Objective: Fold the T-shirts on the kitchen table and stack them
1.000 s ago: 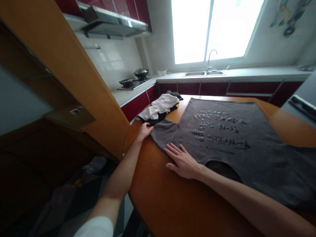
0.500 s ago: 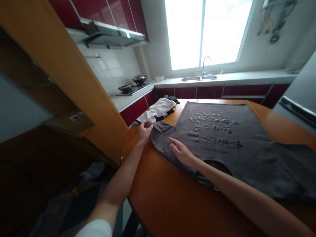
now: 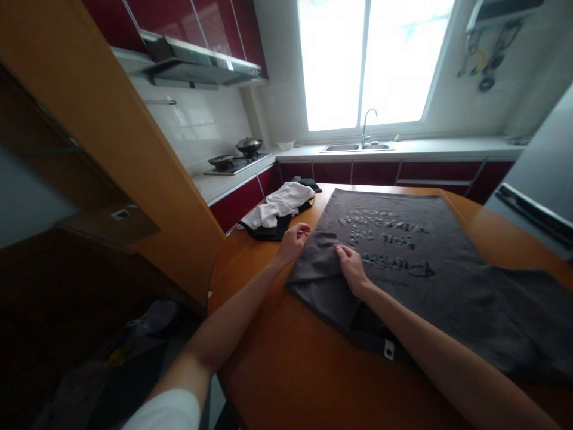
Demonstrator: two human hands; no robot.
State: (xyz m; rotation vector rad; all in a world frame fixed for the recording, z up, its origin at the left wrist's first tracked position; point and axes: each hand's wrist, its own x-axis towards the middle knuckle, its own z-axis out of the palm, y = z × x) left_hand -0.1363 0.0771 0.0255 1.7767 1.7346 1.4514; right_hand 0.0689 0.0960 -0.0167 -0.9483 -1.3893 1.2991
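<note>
A dark grey T-shirt (image 3: 430,280) with raised lettering lies spread flat on a round orange-brown table (image 3: 308,382), its neck opening toward me. Its left sleeve is folded in over the body. My left hand (image 3: 294,240) pinches the far edge of that folded sleeve. My right hand (image 3: 351,267) pinches the sleeve's fold close by, just below the lettering. Both forearms reach in from the bottom of the view.
A heap of white and black clothes (image 3: 280,209) sits at the table's far left edge. An orange wooden partition (image 3: 111,143) rises at the left. Behind are a stove with pans (image 3: 233,161), a sink with tap (image 3: 358,145) under a bright window, and a grey appliance (image 3: 537,197) at the right.
My left hand carried the sleeve from the table's left edge inward over the shirt. My right hand lifted off its flat press and moved up to pinch the fold.
</note>
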